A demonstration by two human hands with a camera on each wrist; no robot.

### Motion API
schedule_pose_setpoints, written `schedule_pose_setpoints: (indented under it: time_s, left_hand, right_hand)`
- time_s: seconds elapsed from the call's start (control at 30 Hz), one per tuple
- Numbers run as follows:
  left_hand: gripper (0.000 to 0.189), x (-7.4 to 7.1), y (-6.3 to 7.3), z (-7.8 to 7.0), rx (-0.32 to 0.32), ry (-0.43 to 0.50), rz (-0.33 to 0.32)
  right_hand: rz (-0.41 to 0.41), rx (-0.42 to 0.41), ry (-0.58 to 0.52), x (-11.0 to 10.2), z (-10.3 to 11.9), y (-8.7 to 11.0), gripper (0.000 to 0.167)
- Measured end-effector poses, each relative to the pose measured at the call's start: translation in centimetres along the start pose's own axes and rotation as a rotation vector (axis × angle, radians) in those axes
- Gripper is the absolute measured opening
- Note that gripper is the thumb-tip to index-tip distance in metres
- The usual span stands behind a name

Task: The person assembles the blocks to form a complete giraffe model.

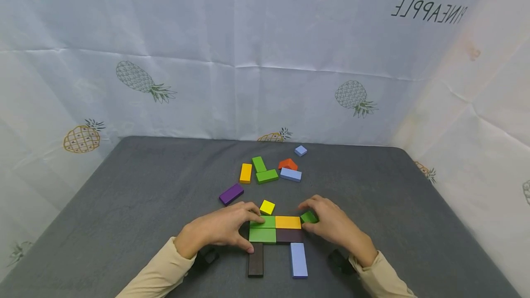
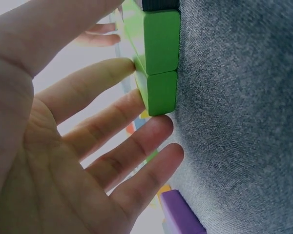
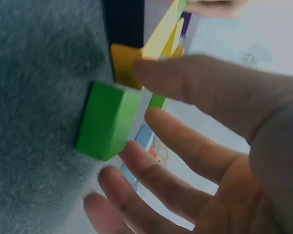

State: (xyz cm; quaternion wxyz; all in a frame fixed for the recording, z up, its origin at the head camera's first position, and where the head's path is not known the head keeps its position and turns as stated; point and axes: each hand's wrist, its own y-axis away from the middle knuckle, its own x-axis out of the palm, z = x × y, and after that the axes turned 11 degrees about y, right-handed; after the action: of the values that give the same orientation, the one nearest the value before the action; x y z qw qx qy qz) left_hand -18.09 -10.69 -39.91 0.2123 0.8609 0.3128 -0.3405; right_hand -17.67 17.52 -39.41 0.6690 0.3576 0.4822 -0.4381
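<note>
On the table lies a flat arrangement of blocks: two green blocks at left, an orange-yellow block and a dark block at right. Below them, a dark brown block and a light blue block stick out like legs. My left hand has its fingers spread, with fingertips on the upper green block's left end. At the right end, a small green block sits close to the orange-yellow one. My right hand surrounds it loosely, thumb by the orange-yellow block, fingers apart.
A small yellow block lies just behind the arrangement. Farther back are a purple block, an orange-yellow block, green blocks, a red-orange piece and light blue blocks. A pineapple-print curtain hangs behind the table.
</note>
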Motion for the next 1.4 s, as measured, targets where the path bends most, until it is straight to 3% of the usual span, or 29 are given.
schedule_pose_setpoints:
  time_s: [0.23, 0.57, 0.87, 1.4]
  left_hand:
    - [0.06, 0.0, 0.0, 0.1, 0.013, -0.005, -0.005]
    - [0.06, 0.0, -0.1, 0.0, 0.02, -0.01, -0.008]
    - [0.061, 0.1, 0.0, 0.1, 0.014, -0.011, -0.004]
    - [0.062, 0.2, -0.1, 0.0, 0.011, -0.023, 0.0]
  right_hand:
    - [0.072, -0.051, -0.018, 0.0, -1.2, -0.4, 0.037]
    - [0.098, -0.041, -0.051, -0.2, -1.5, -0.6, 0.036]
    - [0.066, -0.004, -0.089, -0.7, -1.3, -0.4, 0.03]
    - [-0.054, -0.091, -0.074, -1.1, 1.2, 0.3, 0.031]
